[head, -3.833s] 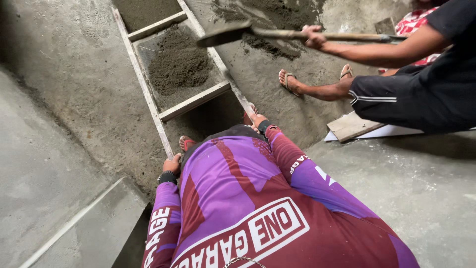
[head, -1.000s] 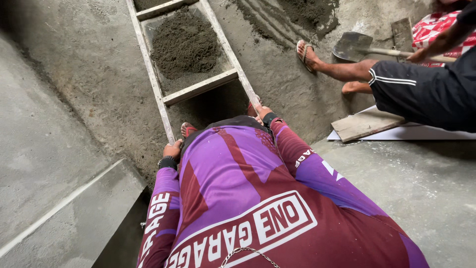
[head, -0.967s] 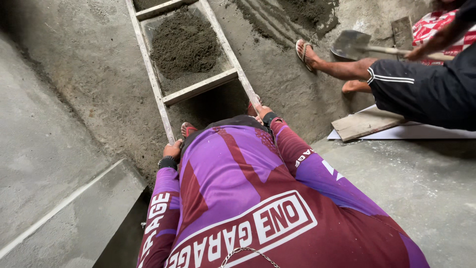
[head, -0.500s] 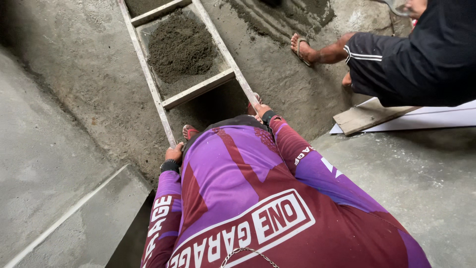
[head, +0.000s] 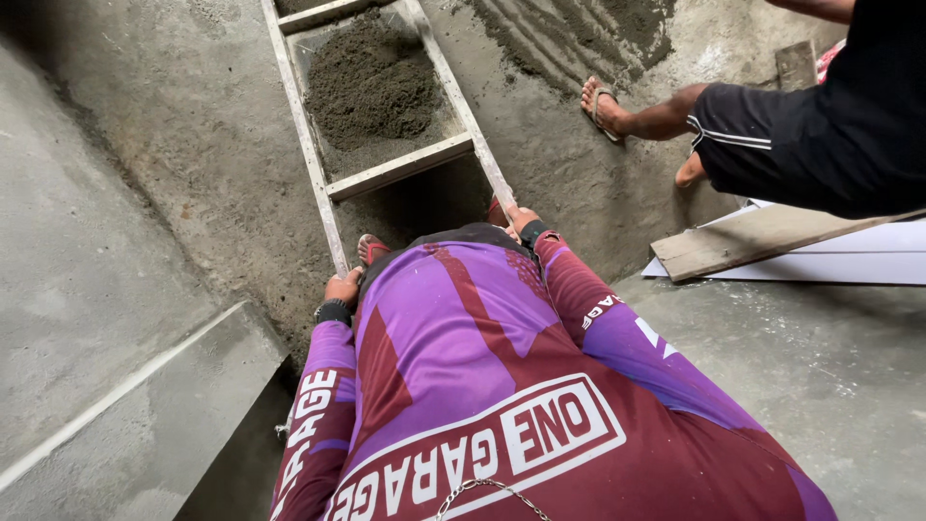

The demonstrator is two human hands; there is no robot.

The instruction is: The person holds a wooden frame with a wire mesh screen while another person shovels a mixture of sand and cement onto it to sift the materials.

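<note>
Two hands hold one long wooden frame (head: 386, 174), shaped like a ladder, with pale side rails and flat cross boards. The left hand (head: 341, 287) is curled around the end of the left rail, just above a black wrist cuff. The right hand (head: 522, 220) is closed on the end of the right rail. Both arms wear purple and dark red sleeves with white print.

The wooden frame lies tilted on the grey, dusty concrete floor (head: 174, 145) and runs away from the person toward the top of the view. Between two of its cross boards sits a heap of dark grey wet sand mix (head: 371, 82). The heap fills most of that box and touches the near cross board.

Under the person's body, between the two rails, a red sandal (head: 370, 249) peeks out near the left hand.

To the right, another person's bare leg and foot in a flip-flop (head: 600, 104) stand on the floor, beside more of the dark mix spread in streaks. That person wears black shorts (head: 820, 135) with thin white stripes. Near them a flat wooden plank (head: 762, 241) lies on a white sheet (head: 868, 265).

At the lower left is a smooth grey concrete step (head: 125, 405) with a pale edge.
</note>
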